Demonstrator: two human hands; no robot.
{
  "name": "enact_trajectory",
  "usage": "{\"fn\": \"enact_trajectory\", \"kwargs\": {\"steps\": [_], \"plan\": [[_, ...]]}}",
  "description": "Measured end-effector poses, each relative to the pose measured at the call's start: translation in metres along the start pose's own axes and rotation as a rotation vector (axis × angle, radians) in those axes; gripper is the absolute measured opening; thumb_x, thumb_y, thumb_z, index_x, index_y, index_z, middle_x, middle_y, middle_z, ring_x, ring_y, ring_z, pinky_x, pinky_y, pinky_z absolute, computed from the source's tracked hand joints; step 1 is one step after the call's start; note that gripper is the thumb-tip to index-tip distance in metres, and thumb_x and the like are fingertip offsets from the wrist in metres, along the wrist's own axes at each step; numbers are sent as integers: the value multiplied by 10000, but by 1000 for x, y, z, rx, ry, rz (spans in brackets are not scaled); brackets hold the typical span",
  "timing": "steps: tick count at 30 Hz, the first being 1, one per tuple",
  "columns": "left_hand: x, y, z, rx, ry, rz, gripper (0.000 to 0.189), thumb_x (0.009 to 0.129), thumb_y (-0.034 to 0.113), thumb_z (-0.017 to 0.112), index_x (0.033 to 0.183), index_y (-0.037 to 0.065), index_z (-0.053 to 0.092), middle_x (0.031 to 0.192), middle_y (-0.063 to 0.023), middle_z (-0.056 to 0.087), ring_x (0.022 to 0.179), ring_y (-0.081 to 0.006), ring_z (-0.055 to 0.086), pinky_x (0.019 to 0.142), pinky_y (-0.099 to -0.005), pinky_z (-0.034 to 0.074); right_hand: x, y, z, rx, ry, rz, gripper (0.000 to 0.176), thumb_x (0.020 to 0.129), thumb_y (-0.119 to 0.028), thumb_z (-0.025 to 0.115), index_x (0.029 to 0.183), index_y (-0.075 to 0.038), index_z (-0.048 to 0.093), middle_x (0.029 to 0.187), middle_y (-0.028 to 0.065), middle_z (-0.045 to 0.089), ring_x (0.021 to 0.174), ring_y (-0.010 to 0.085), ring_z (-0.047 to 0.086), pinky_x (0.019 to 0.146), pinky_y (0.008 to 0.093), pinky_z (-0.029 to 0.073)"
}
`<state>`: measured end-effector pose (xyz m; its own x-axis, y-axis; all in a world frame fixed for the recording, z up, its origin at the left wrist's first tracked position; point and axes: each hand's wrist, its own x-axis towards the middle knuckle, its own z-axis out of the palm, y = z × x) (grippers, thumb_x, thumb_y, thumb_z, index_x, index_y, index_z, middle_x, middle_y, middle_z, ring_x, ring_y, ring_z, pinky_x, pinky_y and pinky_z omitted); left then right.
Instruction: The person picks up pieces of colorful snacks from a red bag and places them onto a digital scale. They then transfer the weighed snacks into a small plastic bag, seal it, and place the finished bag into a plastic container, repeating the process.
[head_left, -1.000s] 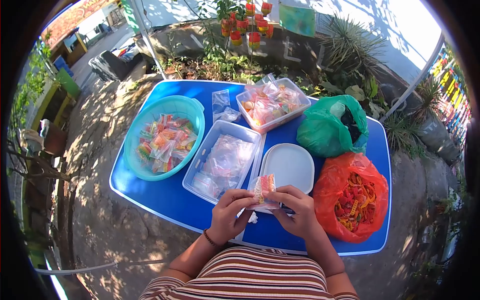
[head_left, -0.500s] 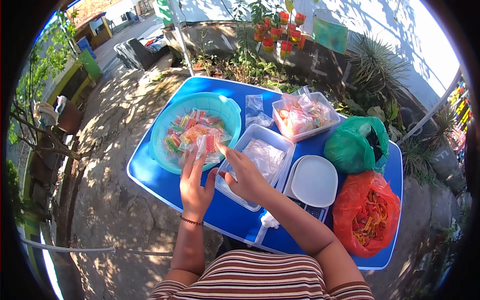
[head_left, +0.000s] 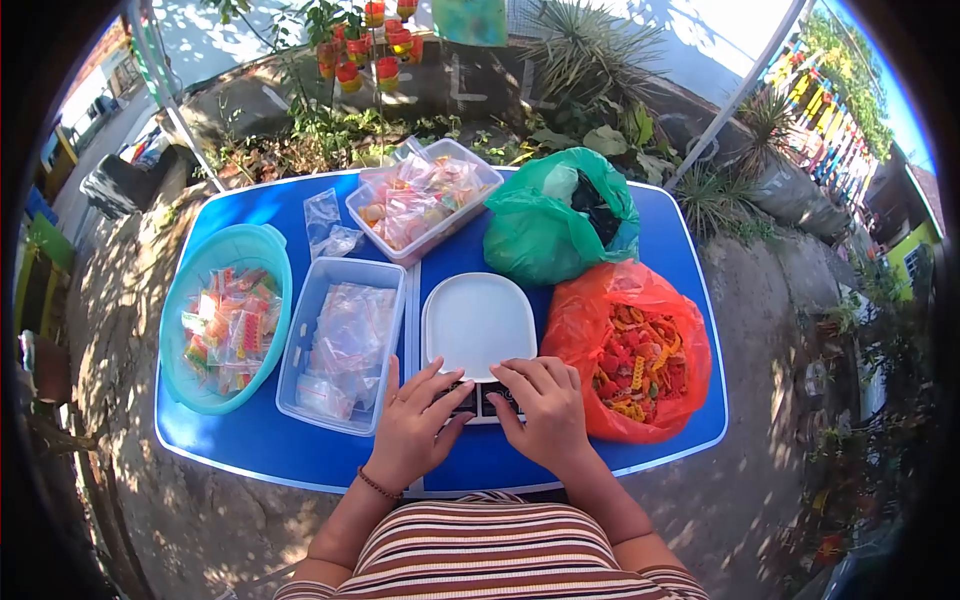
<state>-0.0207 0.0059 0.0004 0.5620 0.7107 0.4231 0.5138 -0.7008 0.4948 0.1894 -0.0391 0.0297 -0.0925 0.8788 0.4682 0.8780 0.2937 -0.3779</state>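
Observation:
My left hand [head_left: 415,425] and my right hand [head_left: 548,412] both hover at the front of a kitchen scale [head_left: 485,417], fingers spread and apart, with nothing seen in them. Their fingertips are right at the scale's control panel and partly cover it. On the scale sits a pale rounded square tray [head_left: 480,325]. Left of my left hand stands a clear plastic box [head_left: 288,385] of flat clear bags [head_left: 350,335]. Close by my right hand, an orange plastic bag [head_left: 570,320] gapes around red and yellow crinkled snack pieces [head_left: 635,365].
A turquoise basket [head_left: 172,330] at the left holds small filled packets [head_left: 235,325]. Toward the back are a loose clear bag [head_left: 322,215], a box [head_left: 405,253] of filled packets and a green plastic bag [head_left: 530,240]. All stand on a blue table [head_left: 240,455].
Both hands have moved right, from the packets at the turquoise basket to the scale's front. The packet near the fingers was let go. The view has turned right.

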Motion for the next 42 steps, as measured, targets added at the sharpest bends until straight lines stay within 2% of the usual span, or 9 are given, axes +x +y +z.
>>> {"fn": "enact_trajectory", "kwargs": {"steps": [6, 11, 16, 22, 26, 27, 30, 33, 42], "plan": [[54, 40, 49, -138, -111, 253, 487, 816, 224, 834, 1283, 205, 696, 1325, -6, 670, 1372, -270, 544, 1248, -643, 156, -46, 39, -55, -114, 182, 250, 281, 831, -142, 780, 1095, -57, 740, 1043, 77, 709, 985, 268, 629, 861, 399, 461], [76, 65, 83, -116, -235, 425, 620, 802, 335, 836, 1379, 240, 629, 1485, -8, 552, 1473, -267, 421, 1257, -637, 120, -67, 70, -74, -122, 255, 446, 258, 831, -84, 768, 1080, -26, 733, 1047, 126, 706, 987, 313, 639, 906, 429, 498], [83, 73, 93, -27, -325, 407, 610, 779, 398, 838, 1336, 222, 662, 1529, -65, 502, 1513, -322, 343, 1240, -682, 86, -80, 102, -77, -271, 178, 610, 340, 870, -141, 735, 1180, -8, 694, 1145, 178, 688, 1078, 357, 623, 950, 452, 499], [81, 71, 99, 35, -346, 335, 562, 755, 420, 850, 1258, 205, 716, 1514, -103, 505, 1522, -346, 319, 1226, -702, 68, -69, 99, -50, -395, 61, 602, 494, 876, -197, 719, 1315, 11, 627, 1256, 198, 671, 1084, 344, 619, 951, 444, 473], [80, 68, 98, 29, -349, 323, 553, 758, 416, 850, 1255, 211, 719, 1472, -136, 525, 1511, -347, 338, 1222, -706, 72, -64, 91, -47, -197, 64, 483, 368, 839, -154, 731, 1198, -72, 731, 1224, 113, 706, 1062, 292, 630, 929, 428, 465], [80, 67, 98, 29, -346, 327, 555, 760, 415, 850, 1259, 213, 716, 1463, -142, 529, 1504, -349, 349, 1221, -706, 73, -64, 91, -47, -183, 108, 472, 259, 821, -134, 733, 1074, -95, 771, 1174, 79, 727, 1055, 275, 633, 916, 426, 465], [77, 64, 98, 21, -339, 327, 564, 767, 410, 849, 1278, 220, 706, 1446, -156, 539, 1478, -353, 390, 1220, -707, 74, -64, 93, -63, -147, 59, 544, 177, 827, -90, 728, 998, -71, 772, 1109, 89, 744, 1064, 296, 648, 928, 444, 480], [73, 63, 98, 5, -352, 308, 579, 779, 399, 846, 1308, 227, 686, 1448, -158, 544, 1441, -347, 447, 1219, -709, 63, -69, 111, -73, -338, 56, 599, 161, 832, -111, 707, 982, -85, 760, 1081, 61, 744, 1035, 273, 642, 897, 430, 474], [69, 63, 99, 8, -377, 280, 584, 803, 363, 835, 1347, 247, 660, 1451, -136, 554, 1402, -280, 509, 1181, -746, -45, -37, 147, -43, -211, 56, 524, 184, 842, -16, 664, 1007, -40, 742, 1059, 128, 731, 1041, 350, 641, 941, 477, 492]]}}
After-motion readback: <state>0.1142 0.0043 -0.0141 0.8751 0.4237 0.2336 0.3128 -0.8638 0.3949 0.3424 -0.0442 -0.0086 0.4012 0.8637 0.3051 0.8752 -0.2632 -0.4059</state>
